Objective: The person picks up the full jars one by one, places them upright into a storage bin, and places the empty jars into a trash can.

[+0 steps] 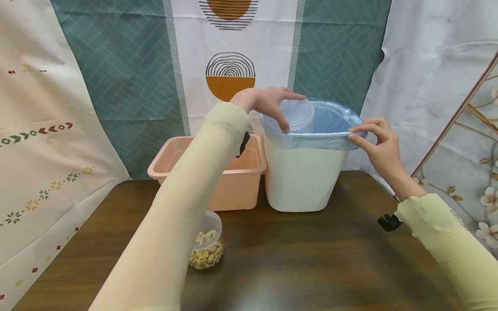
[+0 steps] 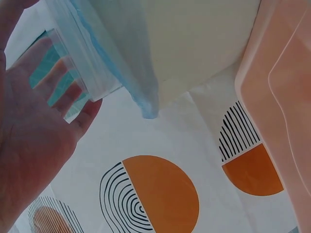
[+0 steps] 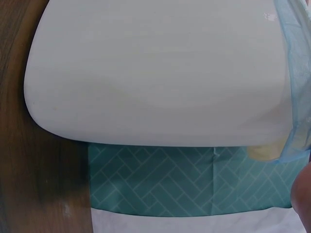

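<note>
A white bin [image 1: 305, 177] stands at the back of the table, with a translucent blue bag [image 1: 334, 119] lining it and folded over its rim. At the bin's left rim my left hand [image 1: 266, 103] holds a clear plastic container [image 1: 299, 113], thumb on the near side and fingers across the far side. Through the clear plastic, the left wrist view shows the fingers behind the container [image 2: 90, 63]. My right hand [image 1: 379, 144] pinches the bag's folded edge at the right rim between thumb and fingers. In the right wrist view only a bit of that hand shows beside the bag [image 3: 299, 82].
A pink plastic basin [image 1: 237, 185] sits left of the bin, partly behind my left forearm. Nearer on the brown table [image 1: 295, 259] is a clear jar [image 1: 208, 250] of pale nuts, partly hidden by the sleeve. Patterned cloths [image 1: 128, 65] hang behind.
</note>
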`<state>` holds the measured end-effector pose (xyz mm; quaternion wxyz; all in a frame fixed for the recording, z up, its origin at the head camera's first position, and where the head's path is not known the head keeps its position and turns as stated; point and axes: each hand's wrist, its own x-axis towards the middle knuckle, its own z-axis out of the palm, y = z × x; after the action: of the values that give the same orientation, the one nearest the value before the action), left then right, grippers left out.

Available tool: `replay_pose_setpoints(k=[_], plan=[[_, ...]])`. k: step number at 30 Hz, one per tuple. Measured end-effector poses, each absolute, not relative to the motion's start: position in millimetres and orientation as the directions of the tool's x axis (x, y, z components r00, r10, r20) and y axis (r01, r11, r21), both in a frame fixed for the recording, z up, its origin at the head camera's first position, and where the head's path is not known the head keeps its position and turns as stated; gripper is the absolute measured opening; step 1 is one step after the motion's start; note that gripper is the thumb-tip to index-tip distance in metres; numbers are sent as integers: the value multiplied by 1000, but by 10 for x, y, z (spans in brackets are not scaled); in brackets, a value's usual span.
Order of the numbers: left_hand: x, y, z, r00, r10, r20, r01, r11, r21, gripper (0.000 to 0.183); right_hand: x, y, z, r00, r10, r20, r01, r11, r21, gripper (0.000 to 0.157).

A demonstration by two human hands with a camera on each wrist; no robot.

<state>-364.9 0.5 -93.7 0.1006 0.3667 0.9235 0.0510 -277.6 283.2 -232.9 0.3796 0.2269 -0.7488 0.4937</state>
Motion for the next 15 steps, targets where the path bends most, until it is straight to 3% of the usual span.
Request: replay_pose_setpoints(k=[15], plan=[[-3654, 11, -938, -711, 684, -160, 663, 729, 172, 97, -2816, 2864, -2363, -613, 41, 789, -706, 420, -570, 16]])
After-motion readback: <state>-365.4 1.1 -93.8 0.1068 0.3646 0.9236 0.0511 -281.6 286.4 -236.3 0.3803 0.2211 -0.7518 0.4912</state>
